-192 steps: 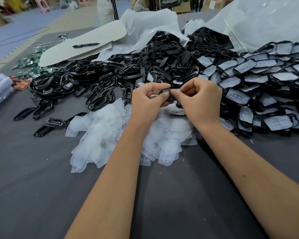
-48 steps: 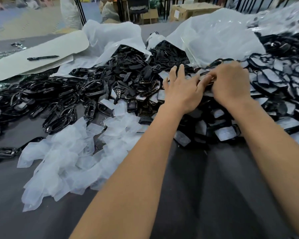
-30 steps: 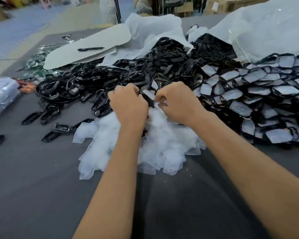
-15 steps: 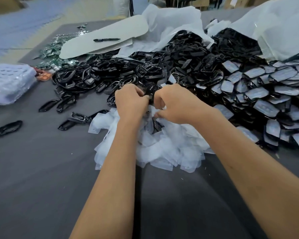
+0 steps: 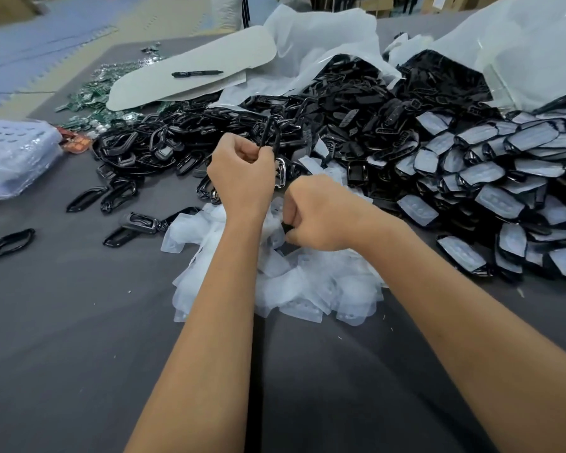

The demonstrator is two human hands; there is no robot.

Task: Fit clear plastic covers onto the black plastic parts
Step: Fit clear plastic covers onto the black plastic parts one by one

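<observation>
My left hand grips a black plastic part that sticks up edge-on above its fingers. My right hand is curled low over the heap of clear plastic covers and pinches at one; its fingertips are hidden. A big heap of bare black parts spreads behind my hands. To the right lies a pile of black parts with covers fitted.
The dark grey table has loose black parts at the left. A clear bag of packed items sits at the left edge. White sheets with a pen and white bags lie behind.
My left hand has lifted a black part up out of the heap. My right hand has dropped lower onto the clear covers. The view has shifted slightly.
</observation>
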